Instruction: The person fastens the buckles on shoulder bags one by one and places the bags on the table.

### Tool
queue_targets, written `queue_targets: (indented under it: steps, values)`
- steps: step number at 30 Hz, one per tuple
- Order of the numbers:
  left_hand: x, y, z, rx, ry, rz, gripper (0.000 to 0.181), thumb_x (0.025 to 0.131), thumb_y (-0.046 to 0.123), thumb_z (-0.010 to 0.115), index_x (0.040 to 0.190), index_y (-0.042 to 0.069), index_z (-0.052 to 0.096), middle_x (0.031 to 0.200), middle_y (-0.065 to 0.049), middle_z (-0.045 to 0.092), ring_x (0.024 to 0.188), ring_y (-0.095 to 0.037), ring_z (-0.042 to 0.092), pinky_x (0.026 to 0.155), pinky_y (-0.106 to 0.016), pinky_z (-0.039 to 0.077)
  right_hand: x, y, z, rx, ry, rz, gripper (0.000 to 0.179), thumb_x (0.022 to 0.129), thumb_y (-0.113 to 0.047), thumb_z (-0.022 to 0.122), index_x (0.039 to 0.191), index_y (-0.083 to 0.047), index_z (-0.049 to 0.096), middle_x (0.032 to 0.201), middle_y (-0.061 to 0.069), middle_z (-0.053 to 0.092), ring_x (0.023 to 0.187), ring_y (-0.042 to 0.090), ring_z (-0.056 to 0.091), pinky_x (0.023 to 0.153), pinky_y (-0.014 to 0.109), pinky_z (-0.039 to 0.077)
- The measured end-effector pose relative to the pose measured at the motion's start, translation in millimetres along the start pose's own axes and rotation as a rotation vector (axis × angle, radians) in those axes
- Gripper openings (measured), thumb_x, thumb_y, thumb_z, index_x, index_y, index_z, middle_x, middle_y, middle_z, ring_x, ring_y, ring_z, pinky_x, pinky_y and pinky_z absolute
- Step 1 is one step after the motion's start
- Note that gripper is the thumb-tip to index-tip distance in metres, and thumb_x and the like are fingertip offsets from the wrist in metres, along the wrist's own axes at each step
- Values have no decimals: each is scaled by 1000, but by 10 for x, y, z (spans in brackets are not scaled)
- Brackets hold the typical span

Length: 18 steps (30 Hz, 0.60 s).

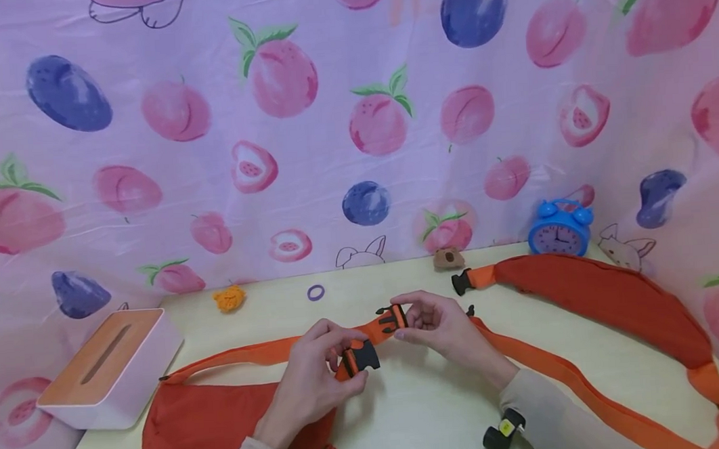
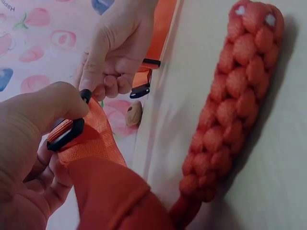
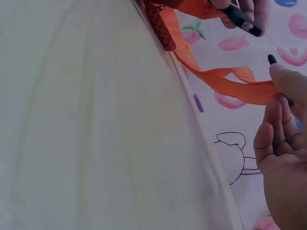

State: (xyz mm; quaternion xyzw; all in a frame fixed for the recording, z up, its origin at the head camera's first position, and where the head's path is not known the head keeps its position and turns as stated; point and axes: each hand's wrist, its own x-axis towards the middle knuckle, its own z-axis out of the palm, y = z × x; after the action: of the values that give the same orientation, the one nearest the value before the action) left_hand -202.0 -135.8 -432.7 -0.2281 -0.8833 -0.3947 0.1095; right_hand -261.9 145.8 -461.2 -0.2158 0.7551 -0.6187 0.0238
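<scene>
My left hand (image 1: 311,376) pinches the black socket half of a side-release buckle (image 1: 365,357) between thumb and fingers. Facing it, my right hand (image 1: 441,327) holds the pronged half (image 1: 390,320) by its base, on an orange webbing strap (image 1: 262,352). A gap separates the two halves. The strap runs back to a rust-red waist bag (image 1: 205,422) lying at the lower left, partly covered by my left arm. Large in the left wrist view is a braided red cord pull (image 2: 230,103) hanging from this bag.
A second rust-red waist bag (image 1: 607,299), its orange strap (image 1: 550,364) passing near my right forearm, lies on the right. A tissue box (image 1: 113,366) stands left. Along the back are an orange knitted piece (image 1: 229,298), purple ring (image 1: 315,292), brown animal figure (image 1: 449,258) and blue alarm clock (image 1: 558,231).
</scene>
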Motion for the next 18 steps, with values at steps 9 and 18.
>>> queue_targets:
  steps: [9,18]
  values:
    - [57,-1,26,13,27,-16,41,85,14,97,122,24,83,105,10,64,85,-11,64,74,-31,63,-13,-11,5,20,-32,-34,56,94,-12,91,145,-23,71,97,11,69,79,19,63,66,23,50]
    - [63,-30,47,7,106,28,43,82,12,100,119,24,82,103,9,62,86,-11,65,74,-26,63,-15,-25,34,29,-90,-50,58,94,-9,90,149,-13,69,98,11,69,80,18,62,70,23,53]
